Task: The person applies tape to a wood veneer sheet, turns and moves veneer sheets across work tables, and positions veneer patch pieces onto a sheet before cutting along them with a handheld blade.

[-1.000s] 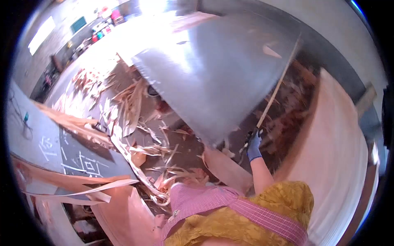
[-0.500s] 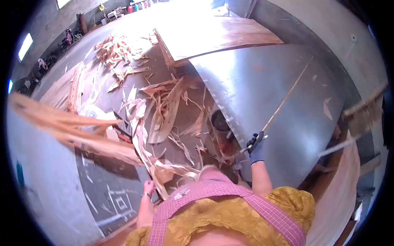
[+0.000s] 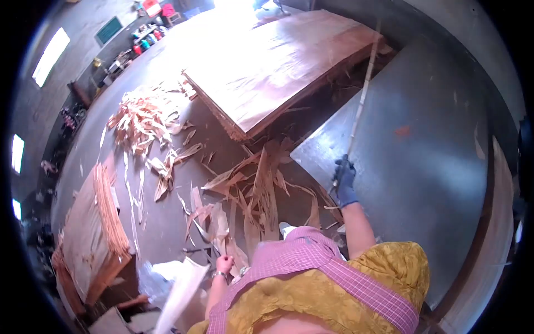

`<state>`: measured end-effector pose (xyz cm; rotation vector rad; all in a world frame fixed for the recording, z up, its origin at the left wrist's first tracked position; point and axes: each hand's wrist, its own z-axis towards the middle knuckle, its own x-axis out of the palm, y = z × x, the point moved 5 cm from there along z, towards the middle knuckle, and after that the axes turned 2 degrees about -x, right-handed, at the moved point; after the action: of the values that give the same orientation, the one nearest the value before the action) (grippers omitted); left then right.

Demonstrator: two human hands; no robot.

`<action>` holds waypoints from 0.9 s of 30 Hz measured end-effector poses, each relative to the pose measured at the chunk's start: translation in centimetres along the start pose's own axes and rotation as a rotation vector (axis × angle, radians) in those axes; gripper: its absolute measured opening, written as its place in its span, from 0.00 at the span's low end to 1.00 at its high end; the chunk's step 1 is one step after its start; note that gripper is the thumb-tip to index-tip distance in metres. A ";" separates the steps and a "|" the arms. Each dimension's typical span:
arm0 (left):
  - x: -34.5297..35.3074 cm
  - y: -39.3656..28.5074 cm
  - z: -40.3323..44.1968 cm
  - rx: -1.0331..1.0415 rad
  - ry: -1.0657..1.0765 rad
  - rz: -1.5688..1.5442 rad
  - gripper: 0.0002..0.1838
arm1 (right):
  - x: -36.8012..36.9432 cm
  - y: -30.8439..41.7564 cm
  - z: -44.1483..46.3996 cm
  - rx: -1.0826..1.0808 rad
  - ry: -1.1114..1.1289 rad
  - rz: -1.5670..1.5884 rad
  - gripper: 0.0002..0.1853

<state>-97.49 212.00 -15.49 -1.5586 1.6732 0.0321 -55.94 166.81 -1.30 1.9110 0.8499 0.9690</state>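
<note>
My right hand (image 3: 345, 182), in a dark-palmed blue glove, is closed round the lower end of a long thin stick (image 3: 364, 99). The stick points away from me over the left part of a smooth grey metal-like surface (image 3: 423, 156), its far end near a stack of wood veneer sheets (image 3: 289, 72). My bare left hand (image 3: 224, 264) is curled into a fist low in front of my apron, beside torn veneer strips (image 3: 219, 225). What it holds, if anything, is hidden. Long curled veneer scraps (image 3: 264, 192) lie on the floor between my hands.
A heap of veneer shreds (image 3: 142, 117) lies on the floor (image 3: 167, 209) at left. Nearer stands a tilted pile of veneer (image 3: 92, 234), with a pale sheet and plastic (image 3: 161, 281) beside it. Along the right edge runs another pale veneer sheet (image 3: 503, 189).
My view has turned and shifted. The stick now points more steeply away, still in my right hand. The blurred veneer bundle at left is no longer seen there. My left hand stays closed.
</note>
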 end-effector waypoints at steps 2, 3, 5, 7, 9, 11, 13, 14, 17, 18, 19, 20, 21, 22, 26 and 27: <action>-4.2 -2.8 1.8 0.064 0.024 0.140 0.13 | 7.2 -1.0 2.2 0.001 0.042 0.025 0.22; -6.3 -4.2 3.2 0.091 0.062 0.143 0.13 | 10.6 -1.3 3.1 0.000 0.049 -0.045 0.23; -8.5 0.0 12.1 0.108 0.028 0.274 0.16 | 17.0 -3.0 6.1 0.002 0.029 -0.071 0.20; -12.6 -1.8 16.8 -0.036 0.083 0.191 0.18 | 22.5 -5.7 9.3 -0.025 -0.010 -0.178 0.18; -17.0 -4.3 23.0 -0.067 0.116 0.119 0.18 | 26.3 -9.8 12.4 -0.037 -0.067 -0.264 0.17; -21.9 -9.2 31.3 -0.061 0.144 0.056 0.19 | 32.3 -10.7 13.6 -0.040 -0.060 -0.216 0.17; -26.7 -16.4 39.1 -0.033 0.171 0.048 0.19 | 36.0 -13.1 15.4 0.007 -0.151 -0.396 0.16; -28.3 -21.6 42.1 0.016 0.181 0.115 0.19 | 37.7 -14.6 16.9 0.027 -0.180 -0.414 0.16; -30.0 -39.4 51.2 0.495 0.096 0.523 0.20 | 44.9 -17.9 19.0 0.015 -0.237 -0.429 0.15; -29.8 -45.6 51.1 0.625 0.110 0.499 0.20 | 46.5 -19.4 19.1 -0.060 -0.252 -0.433 0.15; -28.6 -51.6 52.5 0.718 0.170 0.513 0.19 | 49.3 -20.5 19.7 -0.103 -0.235 -0.395 0.15; -26.7 -55.6 53.8 0.590 0.390 0.423 0.19 | 51.6 -21.6 19.4 -0.149 -0.225 -0.359 0.15; -22.9 -61.9 57.2 0.500 0.646 0.128 0.19 | 55.0 -26.3 22.0 -0.207 -0.185 -0.536 0.16; -19.5 -65.4 57.8 0.375 0.849 -0.194 0.19 | 57.2 -30.3 23.5 -0.267 -0.099 -0.712 0.20; -14.6 -70.8 65.5 0.174 0.964 0.045 0.21 | 62.6 -29.2 26.0 0.023 -0.037 -0.951 0.36; -14.4 -71.6 68.9 0.261 0.851 0.116 0.19 | 62.6 -32.1 29.4 0.062 -0.103 -1.030 0.38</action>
<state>-2.26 243.81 -16.92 -1.3424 2.2833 -0.8615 -7.21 222.07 -21.04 1.2452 1.5641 0.2054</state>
